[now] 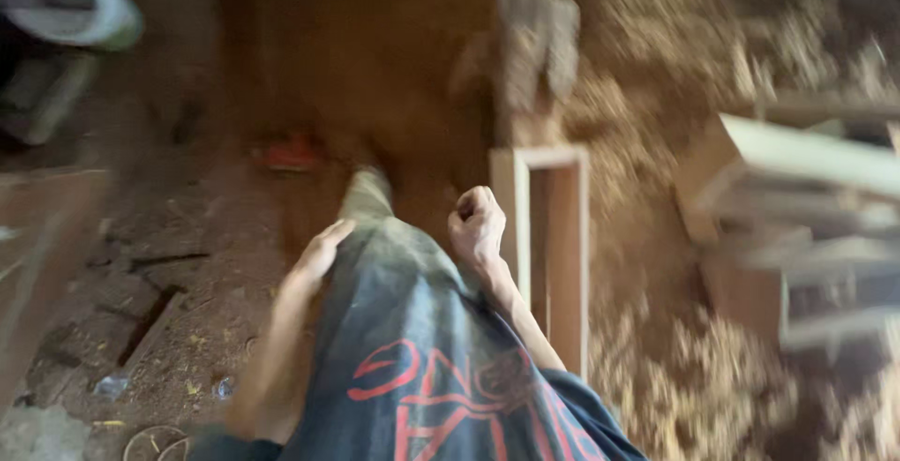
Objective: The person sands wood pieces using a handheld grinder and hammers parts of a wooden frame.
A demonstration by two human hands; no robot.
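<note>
Nearest the camera, the left hand (317,253) lies flat and loose against the dark shirt (412,349), fingers released and holding nothing, while the right hand (476,225) is curled into a clenched fist, apparently empty (the blur hides anything small inside it). Just beside that fist, to its right, stands the open rectangular wooden frame (551,236) on the floor (187,264), its long axis running away from the person, so the right hand is much the nearer; beyond its far end sits a blurred wooden block (536,44) amid wood shavings (675,86).
</note>
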